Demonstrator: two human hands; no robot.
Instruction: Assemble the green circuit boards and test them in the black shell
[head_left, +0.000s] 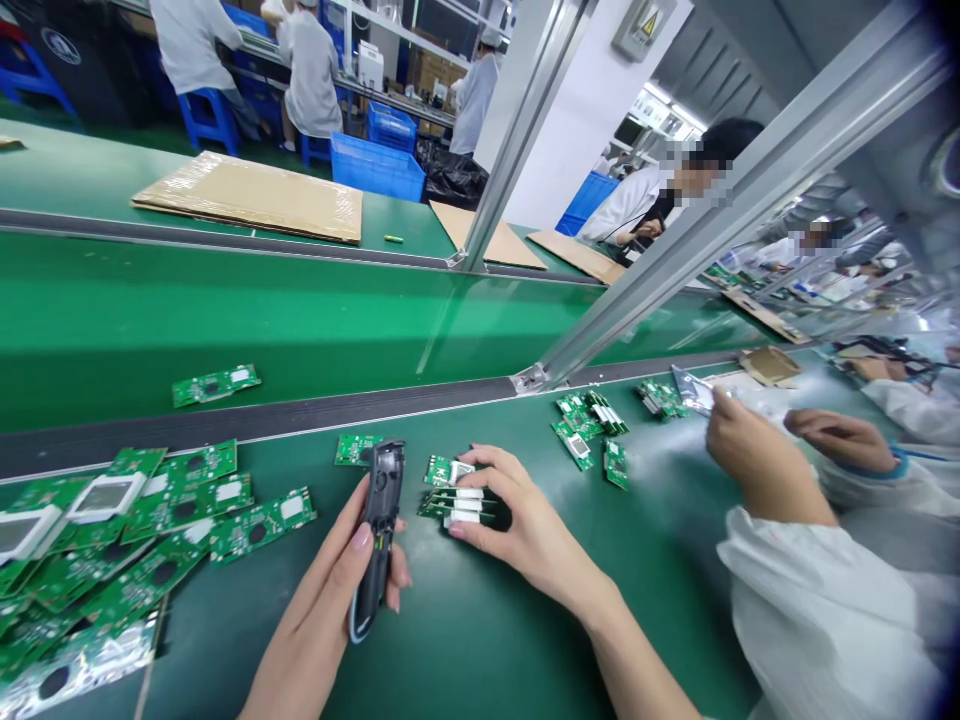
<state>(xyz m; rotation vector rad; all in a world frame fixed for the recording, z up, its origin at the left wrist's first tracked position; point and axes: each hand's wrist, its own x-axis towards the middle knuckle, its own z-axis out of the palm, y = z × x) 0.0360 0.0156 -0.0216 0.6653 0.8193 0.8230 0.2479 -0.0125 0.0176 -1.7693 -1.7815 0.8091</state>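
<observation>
My left hand (pixel 356 560) is wrapped round a black plastic housing (pixel 382 500), an elongated shell held upright with its inner side showing. Just to the right, my right hand (pixel 517 505) grips a small stack of green circuit boards (pixel 457 508) with white display frames, thumb below and fingers above. One more circuit board (pixel 441 469) lies at the top of that stack, partly under the fingers. Behind the housing a single circuit board (pixel 352 449) rests on the green table. The palm side of my right hand is hidden.
At the left lies a large heap of circuit boards (pixel 165 520). A lone board (pixel 216 385) is on the green conveyor belt (pixel 337 320). Further right are more boards (pixel 581 425). A co-worker's hands (pixel 757 450) work close on the right. A metal post (pixel 600 340) slants up from the table edge.
</observation>
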